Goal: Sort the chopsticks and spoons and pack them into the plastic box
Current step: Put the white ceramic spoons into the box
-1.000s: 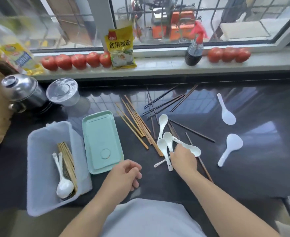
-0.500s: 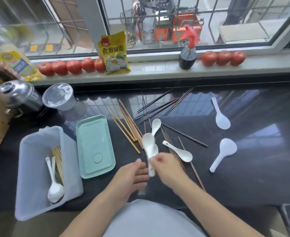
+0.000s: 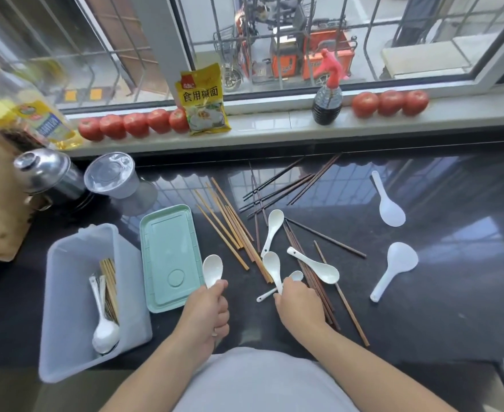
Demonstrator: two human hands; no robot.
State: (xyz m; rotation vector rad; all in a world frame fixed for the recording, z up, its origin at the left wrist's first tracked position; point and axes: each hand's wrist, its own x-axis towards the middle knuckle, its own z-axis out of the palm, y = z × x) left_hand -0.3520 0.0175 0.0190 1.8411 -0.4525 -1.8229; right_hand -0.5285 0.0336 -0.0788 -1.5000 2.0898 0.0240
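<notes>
- Yellow packet (image 3: 204,99), upright on the windowsill: printed "食用碱面". Oil bottle (image 3: 41,120) at far left bears a label too blurred to read.
- Plastic box (image 3: 75,295), translucent, at the counter's near left edge: holds light wooden chopsticks and white spoons (image 3: 103,328). Its near corner reaches the counter's front edge.
- Green lid (image 3: 170,257): flat on the counter, just right of the box.
- Left hand (image 3: 206,313): fingers closed on the handle of a white spoon (image 3: 212,270), bowl pointing away, above the lid's near right corner.
- Right hand (image 3: 300,304): palm down, fingers gripping the handle of a second spoon (image 3: 273,269), among loose spoons and dark chopsticks (image 3: 307,272).
- Light chopsticks (image 3: 227,227): loose bundle, mid-counter, between lid and spoons.
- Two rice paddles (image 3: 390,206), white: lying well apart from the hands, on the right.
- Open dark counter (image 3: 459,307): bare room right of the paddles and in front of the right hand.
</notes>
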